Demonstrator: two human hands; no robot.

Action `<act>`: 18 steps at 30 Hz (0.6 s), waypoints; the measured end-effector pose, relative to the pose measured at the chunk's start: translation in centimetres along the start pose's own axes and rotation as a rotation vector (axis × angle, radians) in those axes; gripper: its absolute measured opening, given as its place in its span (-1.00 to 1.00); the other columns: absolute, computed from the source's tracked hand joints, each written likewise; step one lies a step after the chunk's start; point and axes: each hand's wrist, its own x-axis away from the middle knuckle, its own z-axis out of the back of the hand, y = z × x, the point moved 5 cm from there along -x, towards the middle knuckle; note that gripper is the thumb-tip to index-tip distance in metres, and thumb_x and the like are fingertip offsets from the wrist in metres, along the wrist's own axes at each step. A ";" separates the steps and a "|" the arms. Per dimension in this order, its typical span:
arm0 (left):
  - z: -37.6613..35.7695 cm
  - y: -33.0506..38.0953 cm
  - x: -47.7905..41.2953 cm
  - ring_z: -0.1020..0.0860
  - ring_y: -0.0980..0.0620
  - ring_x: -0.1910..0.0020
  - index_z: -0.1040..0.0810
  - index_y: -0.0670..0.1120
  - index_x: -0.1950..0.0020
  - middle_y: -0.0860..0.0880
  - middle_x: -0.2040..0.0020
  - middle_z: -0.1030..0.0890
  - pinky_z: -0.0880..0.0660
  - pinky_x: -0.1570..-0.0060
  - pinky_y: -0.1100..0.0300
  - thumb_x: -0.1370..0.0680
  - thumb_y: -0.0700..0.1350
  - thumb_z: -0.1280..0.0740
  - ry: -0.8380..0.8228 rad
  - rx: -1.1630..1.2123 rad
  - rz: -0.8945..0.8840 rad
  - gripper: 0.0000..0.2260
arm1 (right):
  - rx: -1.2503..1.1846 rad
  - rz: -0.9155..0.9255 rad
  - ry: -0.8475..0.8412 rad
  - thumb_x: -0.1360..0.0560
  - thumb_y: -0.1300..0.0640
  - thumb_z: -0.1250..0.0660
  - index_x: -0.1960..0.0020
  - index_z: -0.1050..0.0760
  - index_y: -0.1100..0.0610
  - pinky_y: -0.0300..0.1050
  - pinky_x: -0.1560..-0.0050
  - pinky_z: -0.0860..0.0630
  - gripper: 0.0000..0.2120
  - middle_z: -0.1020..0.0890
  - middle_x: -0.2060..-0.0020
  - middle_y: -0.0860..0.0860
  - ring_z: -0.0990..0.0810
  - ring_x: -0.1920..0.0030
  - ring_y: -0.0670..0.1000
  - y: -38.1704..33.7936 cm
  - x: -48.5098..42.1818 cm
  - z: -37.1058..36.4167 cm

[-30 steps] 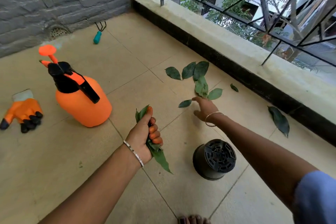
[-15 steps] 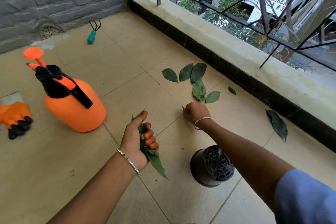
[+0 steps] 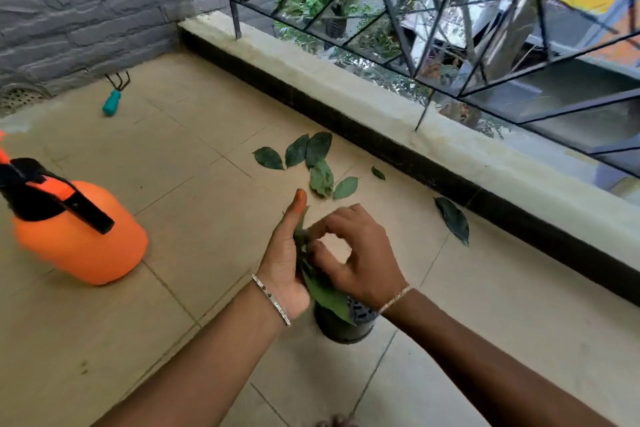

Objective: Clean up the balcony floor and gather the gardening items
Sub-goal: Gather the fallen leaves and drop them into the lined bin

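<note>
Gripping a bunch of leaves [image 3: 327,296], the left hand [image 3: 285,255] keeps its thumb up. Its fingers are hidden. The right hand [image 3: 362,262] pinches the same bunch between thumb and forefinger. I cannot count the leaves in the bunch.

Seven loose leaves [image 3: 318,149] lie on the floor [image 3: 207,135]: five clustered, one tiny, one apart.

One black pot [image 3: 332,331] is mostly hidden under the wrists, contents unseen. One orange sprayer [image 3: 79,239] is cut off at the left edge. One teal hand rake [image 3: 112,103] lies near the wall.

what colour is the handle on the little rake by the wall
Teal; the rake handle shows best in the head view.
</note>
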 end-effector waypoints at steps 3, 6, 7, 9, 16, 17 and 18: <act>-2.7 -1.8 0.3 -0.67 -0.11 0.17 -0.69 -0.10 0.06 -0.12 0.19 -0.65 -0.59 0.14 0.05 -0.50 0.21 -0.37 0.001 -0.064 0.080 -0.63 | 0.044 0.075 -0.012 -0.42 0.14 -0.42 0.03 -0.66 0.07 -0.07 0.07 -0.40 -0.86 -0.61 0.11 -0.03 -0.48 0.10 0.00 0.4 2.3 2.5; -4.3 -3.9 0.0 -0.56 -0.06 0.40 -0.58 -0.10 0.21 -0.09 0.38 -0.55 -0.53 0.27 0.12 -0.57 0.12 -0.32 0.078 -0.084 0.149 -0.68 | -0.134 -0.023 0.035 -0.47 0.03 -0.39 -0.01 -0.68 0.02 -0.14 0.01 -0.42 -0.83 -0.63 0.03 -0.07 -0.52 -0.02 -0.02 2.1 4.7 5.8; -4.8 -4.4 -0.4 -0.51 -0.03 0.42 -0.52 -0.10 0.18 -0.09 0.39 -0.53 -0.50 0.34 0.17 -0.60 0.09 -0.30 0.085 -0.084 0.143 -0.70 | -0.187 -0.083 0.084 -0.49 0.03 -0.37 -0.01 -0.68 0.02 -0.14 0.02 -0.45 -0.83 -0.63 0.03 -0.08 -0.54 -0.03 -0.01 3.2 5.4 7.0; -5.4 -5.1 -0.9 -0.42 0.04 0.50 -0.45 -0.10 0.16 -0.07 0.41 -0.52 -0.40 0.53 0.29 -0.65 0.02 -0.25 0.109 -0.101 0.095 -0.74 | -0.228 -0.233 0.204 -0.50 0.08 -0.37 0.04 -0.67 0.04 -0.14 0.09 -0.52 -0.89 -0.64 0.09 -0.07 -0.59 0.03 -0.03 6.2 6.6 8.4; -4.7 -4.9 -1.3 -0.34 0.14 0.58 -0.54 -0.12 0.04 0.02 0.44 -0.39 -0.27 0.64 0.35 -0.67 -0.02 -0.20 0.113 -0.165 -0.023 -0.78 | 0.301 -0.925 -0.094 -0.46 0.01 -0.42 -0.16 -0.60 0.05 -0.10 -0.15 -0.46 -0.71 -0.64 -0.12 0.07 -0.57 -0.15 0.08 24.1 12.0 8.5; -4.3 -4.6 -1.4 -0.32 0.15 0.58 -0.54 -0.11 0.03 0.04 0.46 -0.38 -0.25 0.64 0.36 -0.67 -0.02 -0.20 0.124 -0.166 -0.041 -0.78 | 0.387 -0.986 -0.210 -0.46 -0.06 -0.41 -0.27 -0.55 0.03 -0.07 -0.23 -0.41 -0.60 -0.58 -0.23 0.11 -0.51 -0.24 0.12 25.8 12.4 8.6; -3.9 -4.3 -1.4 -0.31 0.15 0.59 -0.55 -0.11 0.03 0.04 0.47 -0.37 -0.24 0.64 0.37 -0.66 -0.02 -0.21 0.138 -0.158 -0.056 -0.78 | 0.440 -1.020 -0.291 -0.47 -0.11 -0.40 -0.36 -0.48 0.01 -0.03 -0.30 -0.37 -0.50 -0.50 -0.32 0.13 -0.45 -0.31 0.15 27.0 12.4 9.0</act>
